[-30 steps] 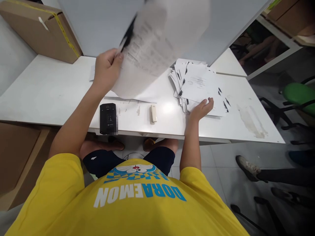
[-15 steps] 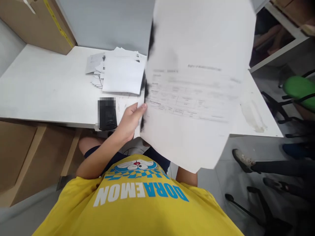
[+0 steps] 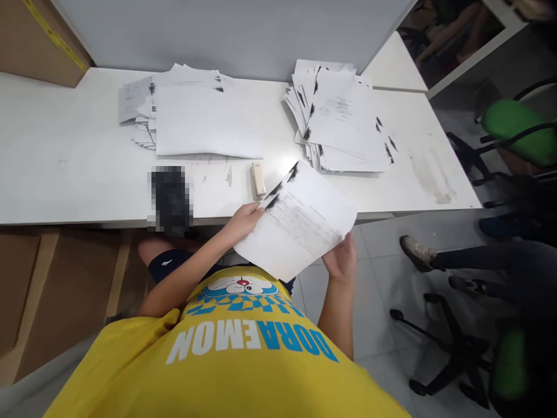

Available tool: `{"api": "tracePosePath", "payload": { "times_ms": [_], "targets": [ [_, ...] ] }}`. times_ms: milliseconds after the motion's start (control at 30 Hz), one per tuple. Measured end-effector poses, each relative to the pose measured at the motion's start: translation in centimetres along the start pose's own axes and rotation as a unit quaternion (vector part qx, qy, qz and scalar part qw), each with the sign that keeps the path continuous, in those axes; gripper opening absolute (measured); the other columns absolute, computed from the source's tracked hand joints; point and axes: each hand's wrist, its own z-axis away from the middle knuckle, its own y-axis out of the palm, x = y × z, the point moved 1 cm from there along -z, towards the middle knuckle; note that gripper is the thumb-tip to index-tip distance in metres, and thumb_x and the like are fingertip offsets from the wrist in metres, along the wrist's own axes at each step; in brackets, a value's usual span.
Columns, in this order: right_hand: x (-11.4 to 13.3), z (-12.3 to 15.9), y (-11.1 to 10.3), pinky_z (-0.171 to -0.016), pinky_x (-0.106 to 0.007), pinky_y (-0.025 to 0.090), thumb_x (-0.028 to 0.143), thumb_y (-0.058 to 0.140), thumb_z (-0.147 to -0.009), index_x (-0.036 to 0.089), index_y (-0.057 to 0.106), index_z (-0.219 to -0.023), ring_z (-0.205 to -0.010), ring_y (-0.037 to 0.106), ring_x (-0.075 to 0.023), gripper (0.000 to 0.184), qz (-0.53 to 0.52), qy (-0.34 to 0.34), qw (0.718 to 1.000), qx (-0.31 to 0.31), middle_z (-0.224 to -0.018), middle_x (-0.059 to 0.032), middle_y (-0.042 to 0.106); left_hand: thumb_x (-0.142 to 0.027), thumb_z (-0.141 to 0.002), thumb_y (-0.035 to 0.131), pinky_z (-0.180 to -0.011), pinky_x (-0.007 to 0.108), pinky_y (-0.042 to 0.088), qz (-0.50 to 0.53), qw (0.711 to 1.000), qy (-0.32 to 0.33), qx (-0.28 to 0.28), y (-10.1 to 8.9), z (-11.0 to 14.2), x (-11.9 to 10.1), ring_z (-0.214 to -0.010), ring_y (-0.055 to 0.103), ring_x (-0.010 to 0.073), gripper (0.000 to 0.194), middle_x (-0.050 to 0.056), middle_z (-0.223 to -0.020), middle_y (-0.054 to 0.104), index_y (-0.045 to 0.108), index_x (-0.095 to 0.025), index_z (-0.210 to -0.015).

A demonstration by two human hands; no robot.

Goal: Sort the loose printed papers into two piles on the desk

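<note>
Printed paper sheets (image 3: 300, 223) with black smudged edges are tilted over the desk's front edge, above my lap. My left hand (image 3: 246, 220) is closed on their left edge, thumb on top. At the lower right edge my right hand (image 3: 342, 258) grips the paper, its fingers partly hidden behind it. A cream stapler (image 3: 258, 180) lies on the desk just beyond my left hand. Behind it to the left is a stack of papers (image 3: 195, 122) with a blank-looking top. Another pile of printed papers (image 3: 339, 110), unevenly stacked, lies to the right.
The white desk (image 3: 87, 174) runs up to a grey partition (image 3: 235, 35). A dark, pixelated object (image 3: 171, 200) lies at its front edge. A cardboard box (image 3: 47, 46) stands at back left. Right of the desk are a green chair (image 3: 517, 130) and another person's shoe (image 3: 418, 252).
The paper has come down from a raised position close to the camera. The stapler, the right-hand pile and my right hand now show. The view has shifted to the right.
</note>
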Motion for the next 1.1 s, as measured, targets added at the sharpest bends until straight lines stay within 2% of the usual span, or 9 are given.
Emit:
{"api": "tracePosePath", "payload": {
  "times_ms": [133,267,433,600,733,933,1100],
  "targets": [
    [-1.1,-0.1,-0.6,-0.106,-0.043,0.054,0.047,0.072,-0.08,0.02,0.071,-0.109,-0.118,0.066,-0.0232,0.039,-0.018,0.022,0.998,-0.052,-0.111,-0.0059,0.075,-0.05,-0.084,0.06,-0.068,0.031,0.045,0.014,1.0,-0.01,-0.018,0.5,-0.2,0.7,-0.075,0.061,0.0208,0.03,0.002,-0.077,0.067,0.063,-0.021,-0.079],
    [-1.1,-0.2,-0.5,-0.101,-0.04,0.057,0.043,0.075,-0.08,0.019,0.073,-0.107,-0.112,0.069,-0.0229,0.036,-0.052,0.025,0.996,-0.062,-0.111,-0.0061,0.075,-0.054,-0.083,0.058,-0.08,0.032,0.048,0.038,0.999,-0.036,-0.005,0.7,0.0,0.8,-0.089,0.064,0.0228,0.038,0.005,-0.091,0.071,0.066,-0.018,-0.091],
    [-0.8,-0.4,-0.2,-0.099,-0.037,0.058,0.039,0.077,-0.079,0.019,0.073,-0.105,-0.108,0.07,-0.0212,0.033,-0.08,0.024,0.994,-0.068,-0.109,-0.0053,0.076,-0.056,-0.085,0.057,-0.093,0.036,0.048,-0.005,0.998,-0.056,-0.021,0.3,0.0,0.9,-0.108,0.063,0.0277,0.043,0.007,-0.107,0.073,0.069,-0.017,-0.099],
    [-0.9,-0.3,0.0,-0.103,-0.036,0.055,0.037,0.076,-0.08,0.018,0.072,-0.107,-0.111,0.068,-0.0204,0.034,-0.089,0.024,0.992,-0.084,-0.109,-0.0053,0.076,-0.056,-0.086,0.058,-0.103,0.039,0.046,0.004,0.999,-0.044,0.012,0.1,-0.2,1.0,-0.12,0.061,0.0303,0.05,0.009,-0.12,0.072,0.07,-0.017,-0.115],
    [-0.8,-0.3,0.4,-0.105,-0.036,0.054,0.035,0.077,-0.079,0.018,0.072,-0.105,-0.114,0.067,-0.0202,0.032,-0.102,0.021,0.99,-0.098,-0.11,-0.0049,0.075,-0.054,-0.087,0.058,-0.105,0.039,0.046,0.002,0.998,-0.045,0.045,0.1,-0.3,1.2,-0.121,0.062,0.0293,0.05,0.008,-0.128,0.07,0.069,-0.018,-0.12],
    [-1.1,-0.2,1.0,-0.103,-0.036,0.054,0.03,0.079,-0.074,0.017,0.071,-0.098,-0.108,0.067,-0.0188,0.028,-0.097,-0.017,0.986,-0.137,-0.104,-0.0031,0.074,-0.047,-0.091,0.055,-0.102,0.036,0.048,-0.043,0.997,-0.034,0.06,0.1,-0.6,1.9,-0.119,0.063,0.0277,0.042,0.006,-0.125,0.071,0.069,-0.02,-0.119],
    [-1.2,-0.1,1.0,-0.101,-0.036,0.055,0.029,0.08,-0.073,0.018,0.07,-0.102,-0.105,0.068,-0.0178,0.033,-0.082,-0.038,0.982,-0.164,-0.105,-0.002,0.074,-0.043,-0.091,0.052,-0.092,0.035,0.05,-0.086,0.995,-0.01,0.051,0.3,-0.4,2.2,-0.102,0.066,0.0257,0.031,0.006,-0.106,0.073,0.069,-0.018,-0.1]
  ]
}}
